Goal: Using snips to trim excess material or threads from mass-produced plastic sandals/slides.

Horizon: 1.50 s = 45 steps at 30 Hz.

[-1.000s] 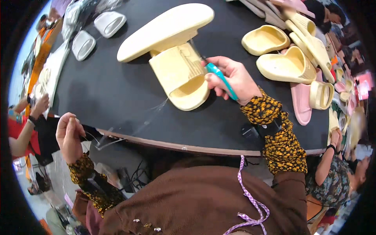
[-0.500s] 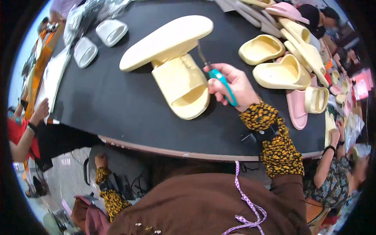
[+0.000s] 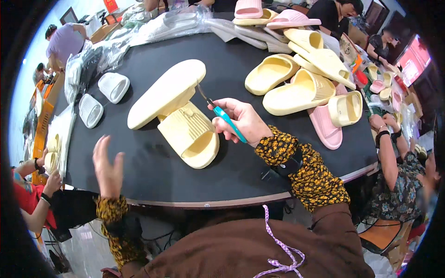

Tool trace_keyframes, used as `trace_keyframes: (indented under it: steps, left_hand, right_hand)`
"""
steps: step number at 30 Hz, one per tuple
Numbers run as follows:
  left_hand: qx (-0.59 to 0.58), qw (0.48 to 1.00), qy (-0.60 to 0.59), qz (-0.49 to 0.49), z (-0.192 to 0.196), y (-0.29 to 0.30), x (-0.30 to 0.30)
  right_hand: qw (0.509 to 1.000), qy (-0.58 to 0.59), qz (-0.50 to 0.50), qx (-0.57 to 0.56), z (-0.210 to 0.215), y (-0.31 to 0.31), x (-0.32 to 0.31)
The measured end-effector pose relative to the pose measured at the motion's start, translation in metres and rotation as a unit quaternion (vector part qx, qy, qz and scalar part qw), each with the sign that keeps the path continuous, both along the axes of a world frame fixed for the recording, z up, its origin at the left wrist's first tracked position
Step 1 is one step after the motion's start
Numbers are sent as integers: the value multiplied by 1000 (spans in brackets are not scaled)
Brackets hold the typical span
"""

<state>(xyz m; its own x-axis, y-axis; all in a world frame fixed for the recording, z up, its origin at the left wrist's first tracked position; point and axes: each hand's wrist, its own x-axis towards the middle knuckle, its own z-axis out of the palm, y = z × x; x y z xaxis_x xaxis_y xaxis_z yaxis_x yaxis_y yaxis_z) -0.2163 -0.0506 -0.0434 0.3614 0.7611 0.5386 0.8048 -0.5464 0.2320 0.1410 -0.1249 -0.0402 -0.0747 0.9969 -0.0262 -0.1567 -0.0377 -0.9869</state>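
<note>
My right hand (image 3: 243, 121) grips a small teal-handled tool (image 3: 227, 121) with a thin, slightly curved metal tip. The tip reaches up beside the far end of a pale yellow slipper (image 3: 169, 92) that lies sole up. That slipper rests partly across its mate, a yellow slide slipper (image 3: 197, 141) lying upright with its open toe toward me. Over the table's near left edge, my left hand (image 3: 109, 167) is raised with fingers stretched and thumb apart. It holds nothing and is apart from the slippers.
Yellow slippers (image 3: 299, 95) and pink ones (image 3: 324, 127) are heaped on the right of the black table (image 3: 245, 173). Two white slippers (image 3: 113, 87) sit at the left, near plastic bags (image 3: 99, 60). Other people work at both sides and beyond.
My left hand has come up from below the table edge to above it. My view has shifted, showing more of the far side. My right hand keeps hold of the tool near the slippers.
</note>
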Motion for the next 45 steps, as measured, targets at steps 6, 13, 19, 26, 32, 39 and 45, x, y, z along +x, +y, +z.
trace_keyframes:
  steps: [6,13,19,26,32,39,45]
  left_hand:
    - [-39,985,164,-41,-20,63,54]
    - [-5,997,48,-67,-23,118,57]
    - [-275,920,-240,-145,4,125,22]
    - [-446,828,-278,-197,50,101,-25]
    - [-536,822,-125,-146,95,90,-52]
    - [-478,857,153,-115,96,114,-19]
    - [-235,941,140,-197,50,119,42]
  right_hand:
    - [1000,-13,-15,2,7,-3,4]
    - [995,45,-87,1,-5,-7,24]
    - [986,100,-133,-6,-16,-5,34]
    - [989,86,-118,-15,-19,-2,28]
    - [993,63,-96,-22,-20,-4,29]
    - [995,37,-85,-39,-24,-4,28]
    - [995,45,-77,-37,-30,-3,27]
